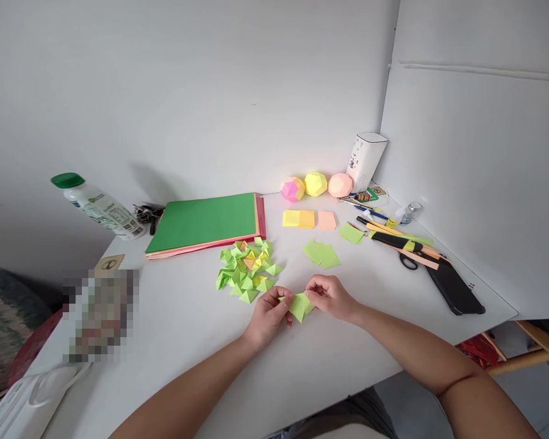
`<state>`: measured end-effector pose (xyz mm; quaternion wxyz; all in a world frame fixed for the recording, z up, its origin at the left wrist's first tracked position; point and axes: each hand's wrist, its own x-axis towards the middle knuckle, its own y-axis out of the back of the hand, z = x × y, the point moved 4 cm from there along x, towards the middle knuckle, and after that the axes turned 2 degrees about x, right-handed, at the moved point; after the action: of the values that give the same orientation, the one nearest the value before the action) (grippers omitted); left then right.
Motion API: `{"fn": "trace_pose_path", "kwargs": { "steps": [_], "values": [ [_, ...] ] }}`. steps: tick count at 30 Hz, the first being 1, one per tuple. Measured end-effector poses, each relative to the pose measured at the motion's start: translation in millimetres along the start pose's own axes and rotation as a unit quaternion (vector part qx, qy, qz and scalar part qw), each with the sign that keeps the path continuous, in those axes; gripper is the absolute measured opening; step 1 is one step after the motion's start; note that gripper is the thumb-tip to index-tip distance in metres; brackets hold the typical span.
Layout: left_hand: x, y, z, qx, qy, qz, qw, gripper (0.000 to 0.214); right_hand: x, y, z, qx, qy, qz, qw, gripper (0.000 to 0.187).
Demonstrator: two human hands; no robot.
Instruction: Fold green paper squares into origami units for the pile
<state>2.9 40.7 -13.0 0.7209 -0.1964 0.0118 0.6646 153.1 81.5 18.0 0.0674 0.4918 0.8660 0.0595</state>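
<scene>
Between my two hands is a light-green paper square (298, 306), partly folded, held just above the white table. My left hand (271, 312) pinches its left side between thumb and fingers. At its upper right corner my right hand (330, 297) grips the paper in a pinch. Beyond my left hand lies a pile of small folded paper pieces (244, 271), mostly green with a few yellow and orange. Several loose green paper squares (322, 253) rest past my right hand. The fingertips hide parts of the held paper's edges.
Green, orange and red sheets (205, 219) lie stacked at the back left, near a white bottle (103, 207). Three folded paper balls (315, 183) stand by the wall. A cutter (393, 241), scissors (409, 261) and a black phone (455, 286) lie at the right.
</scene>
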Motion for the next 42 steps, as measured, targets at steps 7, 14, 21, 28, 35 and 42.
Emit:
{"fn": "trace_pose_path", "kwargs": {
  "steps": [7,14,21,28,35,42],
  "values": [
    [1.8,3.7,0.4,-0.031,0.018,0.017,0.999,0.033,4.6,8.9,-4.2,0.028,0.018,0.029,0.999,0.015],
    [-0.1,0.2,2.2,-0.005,0.003,-0.01,1.0,0.03,0.7,-7.8,-0.2,-0.03,0.048,-0.044,0.997,0.015],
    [-0.6,-2.4,1.0,0.013,-0.011,-0.021,1.0,0.029,-0.3,-4.2,-3.7,-0.035,0.029,-0.018,0.999,0.013],
    [-0.7,-1.7,1.2,0.006,0.0,-0.024,1.0,0.027,0.7,-3.3,4.0,0.041,-0.025,-0.041,0.998,0.022],
    [-1.0,-1.6,2.6,-0.003,0.008,-0.022,1.0,0.029,4.7,0.7,6.5,0.07,-0.046,-0.081,0.993,0.028],
    [0.0,0.8,0.3,0.018,-0.002,-0.015,1.0,0.03,2.3,-1.2,-3.0,-0.031,0.064,-0.017,0.997,0.014]
  ]
}}
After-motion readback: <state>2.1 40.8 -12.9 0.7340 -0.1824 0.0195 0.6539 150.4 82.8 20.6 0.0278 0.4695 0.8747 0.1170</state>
